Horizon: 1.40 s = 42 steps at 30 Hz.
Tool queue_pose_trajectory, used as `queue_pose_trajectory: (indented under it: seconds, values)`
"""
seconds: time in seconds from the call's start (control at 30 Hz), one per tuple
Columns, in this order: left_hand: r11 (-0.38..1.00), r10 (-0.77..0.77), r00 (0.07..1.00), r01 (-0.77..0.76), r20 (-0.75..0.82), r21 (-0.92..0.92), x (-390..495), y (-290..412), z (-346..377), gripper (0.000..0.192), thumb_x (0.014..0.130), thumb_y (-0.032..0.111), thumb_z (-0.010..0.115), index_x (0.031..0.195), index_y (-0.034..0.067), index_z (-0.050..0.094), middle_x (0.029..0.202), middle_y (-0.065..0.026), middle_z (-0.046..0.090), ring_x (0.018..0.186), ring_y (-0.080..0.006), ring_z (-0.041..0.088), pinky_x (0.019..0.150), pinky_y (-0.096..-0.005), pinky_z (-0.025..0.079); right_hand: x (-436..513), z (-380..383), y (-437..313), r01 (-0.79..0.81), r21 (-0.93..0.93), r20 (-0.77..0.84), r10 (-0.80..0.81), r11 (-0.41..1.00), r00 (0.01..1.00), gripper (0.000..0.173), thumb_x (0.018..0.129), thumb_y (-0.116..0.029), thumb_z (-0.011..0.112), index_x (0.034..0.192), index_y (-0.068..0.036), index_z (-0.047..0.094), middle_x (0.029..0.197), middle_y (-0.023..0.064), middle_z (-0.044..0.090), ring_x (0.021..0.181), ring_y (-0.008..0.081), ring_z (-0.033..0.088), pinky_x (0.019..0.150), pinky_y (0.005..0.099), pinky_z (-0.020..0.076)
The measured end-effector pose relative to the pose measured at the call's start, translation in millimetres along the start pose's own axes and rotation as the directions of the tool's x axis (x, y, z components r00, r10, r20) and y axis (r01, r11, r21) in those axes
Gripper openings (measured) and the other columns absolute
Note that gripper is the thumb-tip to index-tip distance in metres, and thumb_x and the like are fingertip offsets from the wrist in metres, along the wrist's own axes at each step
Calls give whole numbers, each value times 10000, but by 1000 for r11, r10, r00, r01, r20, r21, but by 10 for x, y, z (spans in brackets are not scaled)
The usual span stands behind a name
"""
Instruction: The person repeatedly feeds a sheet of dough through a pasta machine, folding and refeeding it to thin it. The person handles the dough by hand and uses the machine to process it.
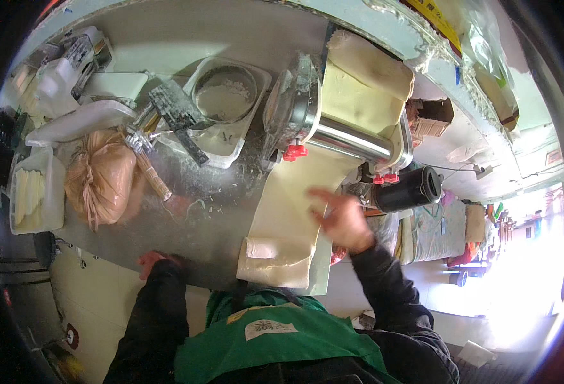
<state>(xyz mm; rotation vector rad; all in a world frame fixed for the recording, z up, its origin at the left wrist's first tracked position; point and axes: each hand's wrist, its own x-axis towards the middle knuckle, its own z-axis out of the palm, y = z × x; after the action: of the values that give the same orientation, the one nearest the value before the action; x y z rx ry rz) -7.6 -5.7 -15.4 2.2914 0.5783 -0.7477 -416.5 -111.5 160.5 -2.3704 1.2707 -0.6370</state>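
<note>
A long pale dough sheet (287, 201) comes down from the steel rollers of a dough sheeter (354, 137). Its near end lies folded over itself at the front edge of the metal table (210, 201). More dough (361, 91) rests on the sheeter's upper feed side, with its far end folded. My right hand (344, 218) is blurred above the right side of the sheet, fingers apart and holding nothing; contact cannot be made out. At the table's front edge, left of the folded end, rests my left hand (157, 263), partly hidden by its dark sleeve.
A sieve (225, 93) of flour sits in a white tub (258, 96) at the back. Left of it are a floury cleaver (176, 108), a tied plastic bag (102, 177) and a container of pale strips (37, 197). A black motor (407, 189) juts out right of the sheeter.
</note>
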Motion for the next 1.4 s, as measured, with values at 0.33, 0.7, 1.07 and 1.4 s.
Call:
queue_pose_trajectory:
  seconds: [0.33, 0.7, 1.07, 1.4]
  values:
    - [986, -137, 989, 131, -60, -106, 412, -173, 205, 556, 986, 436, 454, 1340, 19, 550, 1300, -202, 647, 1157, -375, 643, 973, -515, 522, 1396, -1262, 884, 38, -657, -60, -102, 753, 993, 395, 984, -289, 581, 1282, -31, 607, 1317, 179, 601, 1240, 378, 545, 1054, 474, 405]
    - [982, -173, 983, 168, -64, -83, 245, -62, 186, 563, 984, 439, 451, 1336, 11, 546, 1298, -210, 648, 1152, -381, 646, 968, -514, 528, 2297, -1638, 1065, -159, -717, -312, -108, 679, 944, 664, 982, -362, 587, 1542, -75, 375, 1524, 201, 471, 1381, 393, 468, 1124, 521, 372]
    - [944, -253, 966, 237, -46, -230, 91, 21, 2, 570, 983, 443, 447, 1332, 3, 543, 1295, -217, 649, 1147, -388, 649, 963, -514, 534, 3453, -1572, 1210, -249, -876, -175, 210, 412, 962, 481, 995, -442, 501, 1299, -97, 644, 1220, 270, 665, 1183, 433, 611, 1024, 566, 458]
    - [911, -322, 946, 300, -32, -283, 156, -19, 25, 576, 981, 446, 444, 1329, -4, 540, 1292, -224, 650, 1142, -394, 651, 958, -514, 539, 2717, -1378, 1030, -349, -656, -307, 186, 670, 933, 375, 972, -374, 575, 1086, -32, 681, 1013, 200, 733, 997, 381, 700, 883, 468, 521]
